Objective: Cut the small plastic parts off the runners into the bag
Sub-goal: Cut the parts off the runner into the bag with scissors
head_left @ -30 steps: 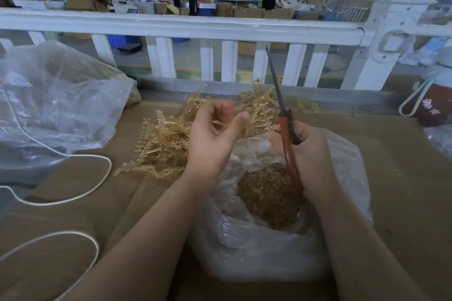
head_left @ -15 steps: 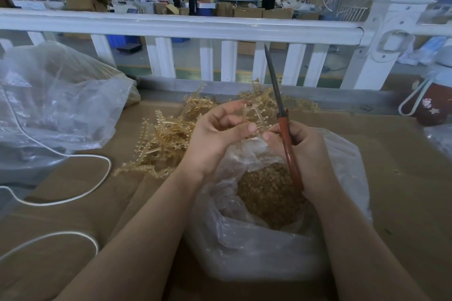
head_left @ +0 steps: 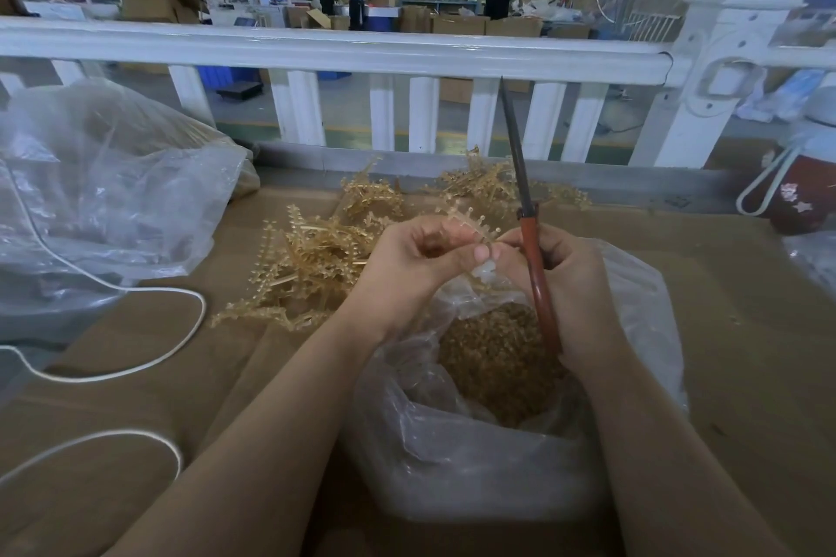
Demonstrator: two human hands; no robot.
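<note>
Your left hand [head_left: 420,267] pinches a runner [head_left: 470,224] just left of the scissors [head_left: 527,235], above the open bag [head_left: 497,443]. Your right hand [head_left: 574,285] grips the handles, blades together, pointing up and away; the runner's long axis runs left to right, crosswise to them.

White railing [head_left: 344,52], white cord [head_left: 135,369], red flask [head_left: 800,199].

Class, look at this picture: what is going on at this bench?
A person is trimming small plastic parts off runners. The left hand pinches a tan runner over an open clear bag already holding many cut parts. The right hand holds red-handled scissors, blades closed and pointing up. More uncut runners lie heaped on the cardboard-covered bench.
</note>
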